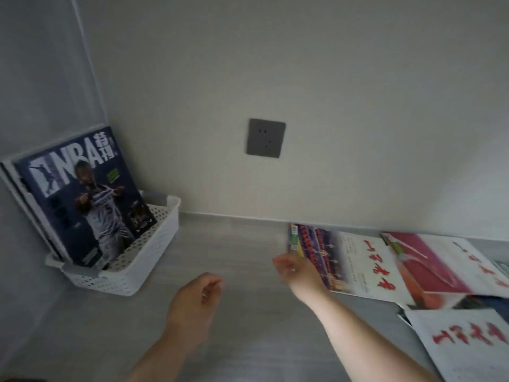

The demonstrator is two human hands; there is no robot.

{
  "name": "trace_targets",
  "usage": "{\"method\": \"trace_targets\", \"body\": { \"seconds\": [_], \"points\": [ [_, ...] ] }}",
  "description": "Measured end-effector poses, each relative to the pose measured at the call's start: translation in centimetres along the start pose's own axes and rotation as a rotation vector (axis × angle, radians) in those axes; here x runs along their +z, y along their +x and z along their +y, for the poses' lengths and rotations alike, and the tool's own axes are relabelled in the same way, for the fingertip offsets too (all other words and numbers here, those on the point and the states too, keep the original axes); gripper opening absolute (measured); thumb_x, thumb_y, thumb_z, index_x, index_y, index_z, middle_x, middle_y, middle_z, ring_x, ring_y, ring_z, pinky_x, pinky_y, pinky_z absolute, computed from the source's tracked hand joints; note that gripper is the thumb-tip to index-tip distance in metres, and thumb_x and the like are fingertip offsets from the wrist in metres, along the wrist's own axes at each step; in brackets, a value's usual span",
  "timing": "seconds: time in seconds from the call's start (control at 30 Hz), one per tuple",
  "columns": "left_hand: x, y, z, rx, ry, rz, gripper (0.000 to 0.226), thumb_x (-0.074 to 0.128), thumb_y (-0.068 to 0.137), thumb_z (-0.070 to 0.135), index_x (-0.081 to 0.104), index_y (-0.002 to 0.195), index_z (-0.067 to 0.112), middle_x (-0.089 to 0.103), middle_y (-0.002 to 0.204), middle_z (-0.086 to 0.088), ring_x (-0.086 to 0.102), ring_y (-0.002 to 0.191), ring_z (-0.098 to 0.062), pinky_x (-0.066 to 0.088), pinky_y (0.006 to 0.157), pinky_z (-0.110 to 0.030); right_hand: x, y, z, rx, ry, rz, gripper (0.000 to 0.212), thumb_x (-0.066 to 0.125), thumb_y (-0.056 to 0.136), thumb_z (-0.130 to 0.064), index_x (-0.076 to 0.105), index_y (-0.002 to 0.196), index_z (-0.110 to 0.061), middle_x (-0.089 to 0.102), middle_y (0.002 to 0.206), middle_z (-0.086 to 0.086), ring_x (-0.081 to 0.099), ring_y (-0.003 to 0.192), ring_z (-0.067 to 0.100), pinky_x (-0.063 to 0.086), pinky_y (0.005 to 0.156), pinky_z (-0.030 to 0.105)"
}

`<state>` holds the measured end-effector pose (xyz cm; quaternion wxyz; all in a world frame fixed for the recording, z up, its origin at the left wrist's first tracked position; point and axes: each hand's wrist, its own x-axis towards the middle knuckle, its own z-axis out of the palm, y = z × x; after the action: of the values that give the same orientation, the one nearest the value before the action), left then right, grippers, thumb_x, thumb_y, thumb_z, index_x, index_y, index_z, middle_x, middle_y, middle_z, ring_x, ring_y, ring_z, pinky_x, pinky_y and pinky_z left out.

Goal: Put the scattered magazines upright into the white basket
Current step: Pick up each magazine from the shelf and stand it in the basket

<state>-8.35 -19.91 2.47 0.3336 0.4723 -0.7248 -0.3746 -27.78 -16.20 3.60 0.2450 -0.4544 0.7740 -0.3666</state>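
Head view: one magazine [355, 260], white with red characters and a purple photo, lies flat on the tabletop [237, 244], its left edge right at the grip of the right hand [296, 267].
Right hand grip: the fingers curl over the magazine's near left corner. The hand is blurred, so I cannot tell whether it has pinched the cover or only touches it.
Left hand [198, 296]: to the left of that grip and nearer the person, over bare tabletop. Its fingers are loosely curled and it holds nothing.
Other loose magazines: a red-covered magazine [429, 266] lies just right of the grip, overlapping the right side of the first. A third magazine [468, 346], white with red characters, lies right of the grip and nearer the person, beside the right forearm.
White basket [159, 244]: well left of both hands, in the corner where two walls meet.
In the basket: a dark blue NBA magazine [82, 194] stands on end at the left side and leans back to the left. Edges of more magazines [11, 175] show behind it.
Wall socket [265, 138]: a dark grey plate on the wall, above and beyond the right hand's grip.
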Motion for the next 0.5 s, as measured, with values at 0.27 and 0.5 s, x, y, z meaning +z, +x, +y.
{"method": "trace_targets", "body": {
  "seconds": [0.27,0.5],
  "points": [
    [12.3,-2.2,4.4,-0.069,0.110,-0.216,0.025,0.058,0.083,0.017,0.058,0.063,0.031,0.066,0.067,0.002,0.062,0.072,-0.019,0.045,0.068,-0.026,-12.7,-3.4,14.9,0.227,-0.217,0.200,0.022,0.049,0.087,-0.014,0.064,0.104,-0.008,0.065,0.116,0.007,0.056,0.110,0.022,0.043,0.091,0.028],
    [17.3,-0.5,6.1,-0.048,0.284,-0.377,0.015,0.049,0.087,0.016,0.063,0.085,0.023,0.064,0.099,-0.004,0.059,0.092,-0.021,0.040,0.071,-0.023,-14.1,-2.5,20.7,0.278,-0.535,0.178,0.052,0.031,0.092,-0.045,0.026,0.139,-0.022,0.020,0.152,0.006,0.013,0.141,0.024,0.013,0.115,0.038]
  ]
}}
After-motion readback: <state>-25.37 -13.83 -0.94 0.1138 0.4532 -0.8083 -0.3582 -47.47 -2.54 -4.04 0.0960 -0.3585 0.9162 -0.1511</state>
